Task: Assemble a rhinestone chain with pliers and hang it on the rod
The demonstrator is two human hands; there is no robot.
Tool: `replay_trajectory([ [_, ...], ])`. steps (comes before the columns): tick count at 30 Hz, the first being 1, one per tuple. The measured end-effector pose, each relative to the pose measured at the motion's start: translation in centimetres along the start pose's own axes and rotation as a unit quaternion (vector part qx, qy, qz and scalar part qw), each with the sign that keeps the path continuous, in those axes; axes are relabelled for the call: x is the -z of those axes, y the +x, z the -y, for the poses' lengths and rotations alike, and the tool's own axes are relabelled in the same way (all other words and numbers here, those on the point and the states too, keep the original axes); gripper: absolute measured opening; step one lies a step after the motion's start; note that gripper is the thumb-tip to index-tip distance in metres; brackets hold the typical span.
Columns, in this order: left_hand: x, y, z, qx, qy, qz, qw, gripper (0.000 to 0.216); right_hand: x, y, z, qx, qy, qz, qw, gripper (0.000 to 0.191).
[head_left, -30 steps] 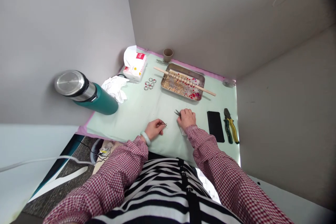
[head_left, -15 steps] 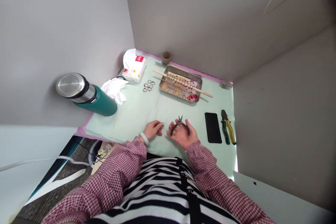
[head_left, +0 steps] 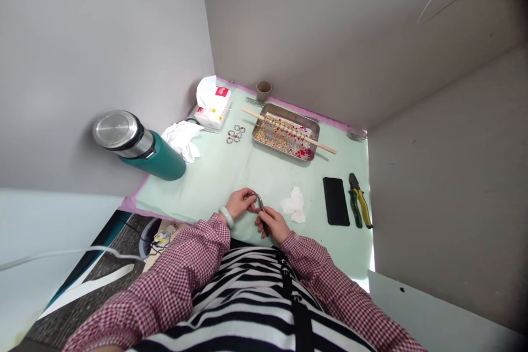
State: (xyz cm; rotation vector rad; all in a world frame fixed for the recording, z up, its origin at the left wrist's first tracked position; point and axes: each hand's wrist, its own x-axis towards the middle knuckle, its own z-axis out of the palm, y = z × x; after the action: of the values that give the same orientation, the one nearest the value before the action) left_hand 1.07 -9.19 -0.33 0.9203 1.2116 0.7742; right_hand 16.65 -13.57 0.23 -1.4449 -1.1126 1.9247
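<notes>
My left hand, with a pale bangle on its wrist, is closed in a pinch on a small metal ring piece just above the near edge of the pale green mat. My right hand is closed round small dark pliers, whose tips meet the ring piece between the two hands. A crumpled white tissue lies on the mat just right of my right hand.
A metal tray of beads with a wooden stick across it sits at the back. Finished rings, a tissue pack, a small cup and a green flask are to the left. A black phone and yellow-handled pliers lie to the right.
My right hand picked the small pliers up from beside the tissue and brought them left to the ring in my left hand. The white tissue is now uncovered.
</notes>
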Motion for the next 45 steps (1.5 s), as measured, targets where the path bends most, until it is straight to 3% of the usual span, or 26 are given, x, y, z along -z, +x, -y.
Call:
replay_trajectory([
  [11, 0.3, 0.1, -0.2, 0.032, -0.041, 0.050, 0.997, 0.023, -0.5, 0.0, -0.9, 0.092, -0.212, -0.108, 0.967, 0.025],
  [28, 0.2, -0.6, 0.6, 0.105, -0.218, 0.067, 0.968, 0.025, -0.2, -0.6, -0.7, 0.200, -0.418, -0.155, 0.872, 0.027],
  [38, -1.0, -1.6, 0.4, 0.158, -0.282, 0.039, 0.945, 0.011, 0.0, -0.7, -0.8, 0.201, -0.497, -0.146, 0.832, 0.028],
  [45, -1.5, -1.9, 0.0, 0.153, -0.213, -0.007, 0.965, 0.015, 0.2, -1.1, -0.4, 0.181, -0.541, -0.150, 0.808, 0.029],
])
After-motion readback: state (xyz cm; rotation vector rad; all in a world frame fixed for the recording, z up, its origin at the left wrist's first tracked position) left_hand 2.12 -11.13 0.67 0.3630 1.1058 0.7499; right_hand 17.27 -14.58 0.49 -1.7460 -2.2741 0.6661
